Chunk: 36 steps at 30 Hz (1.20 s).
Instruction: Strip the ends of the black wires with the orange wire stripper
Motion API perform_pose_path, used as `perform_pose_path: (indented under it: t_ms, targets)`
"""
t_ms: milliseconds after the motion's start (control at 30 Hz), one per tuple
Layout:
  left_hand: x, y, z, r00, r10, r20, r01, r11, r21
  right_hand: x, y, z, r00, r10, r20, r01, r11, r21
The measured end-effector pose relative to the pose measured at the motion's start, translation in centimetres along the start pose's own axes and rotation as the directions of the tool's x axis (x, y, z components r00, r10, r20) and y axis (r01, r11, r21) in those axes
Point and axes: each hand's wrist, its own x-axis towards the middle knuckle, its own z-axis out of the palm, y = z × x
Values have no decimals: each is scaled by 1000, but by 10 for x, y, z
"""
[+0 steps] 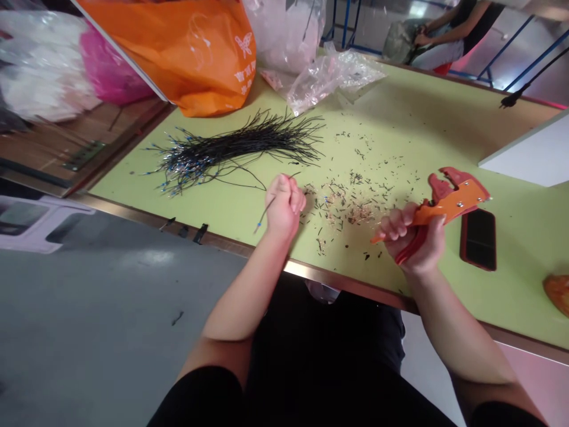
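My left hand (285,203) is closed around a thin black wire (268,207), whose blue-marked end hangs down on the left while the other end pokes out at the top right. My right hand (411,234) grips the handles of an orange and red wire stripper (460,198); its jaws point up and away and hold nothing that I can see. To the left of my left hand lies a large bundle of black wires (249,142) with silver and blue ends. Small black and copper-coloured scraps (355,201) are scattered between my hands.
A red-edged phone (479,239) lies on the green table (422,118) at the right. Behind the wires are an orange bag (204,53) and crumpled clear plastic (333,74). A white panel (531,151) stands at the right. Another person's hands (422,37) show beyond the table.
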Motion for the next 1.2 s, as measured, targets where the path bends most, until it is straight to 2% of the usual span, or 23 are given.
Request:
perform_pose_path:
  t_ms: [67,167,233,367,433,500,633,733,867,1000,1200]
  targets:
    - [-4,1,1,999,2,39,-6,997,82,4,-1,-4,999,15,-34,-17,998,-57]
    - [-16,2,10,996,29,84,-50,965,258,4,8,-6,990,138,24,-131,972,-195]
    - [-23,2,14,994,75,84,-100,930,354,2,12,-6,978,205,45,-177,922,-345]
    - [-26,1,14,986,116,121,-160,867,473,-2,15,-6,965,260,20,-194,766,-613]
    - [-26,-1,12,983,113,144,-171,844,508,-3,18,-7,967,255,-8,-199,735,-648]
    - [-26,-3,11,982,102,159,-172,828,534,-3,25,-9,976,214,-23,-178,743,-645]
    - [-28,-8,9,981,72,180,-161,820,549,-3,41,-14,991,131,13,-89,738,-669]
    - [-29,-9,10,980,53,191,-150,830,538,-3,47,-19,995,93,37,-36,675,-737]
    - [-28,-8,11,983,54,175,-139,845,517,-2,49,-23,992,108,58,-22,620,-785]
    - [-27,-7,12,989,38,142,-99,883,458,1,51,-21,994,85,72,-1,651,-759]
    - [-27,-5,16,992,12,124,-63,910,411,1,40,-14,997,69,21,-46,829,-557]
